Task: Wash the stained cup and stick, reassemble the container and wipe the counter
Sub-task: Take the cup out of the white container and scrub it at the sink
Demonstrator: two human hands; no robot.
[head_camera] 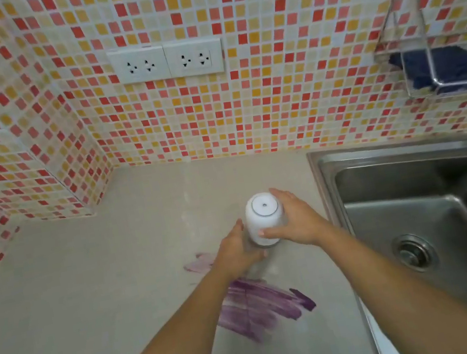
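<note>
The container [263, 221], judged light, rigid and slippery, is gripped by closed hands: right hand [295, 222] on the white top, left hand [236, 251] on the clear base.

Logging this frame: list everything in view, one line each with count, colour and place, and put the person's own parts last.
container: one, white top over a clear lower part, on the counter centre, held by both hands
purple stain: one large streaky smear plus a fainter patch nearer the container, on the counter in front of it
counter: one, beige, filling the lower left
sink: one, stainless steel, at right, drain visible
wall sockets: two double plates, white, on the tiled wall
mosaic tiles: red, pink, orange and cream, covering the walls
wire rack: one, metal, upper right wall
cloth: one, dark blue, in the rack
left hand: gripping the clear lower part
right hand: gripping the white top
</note>
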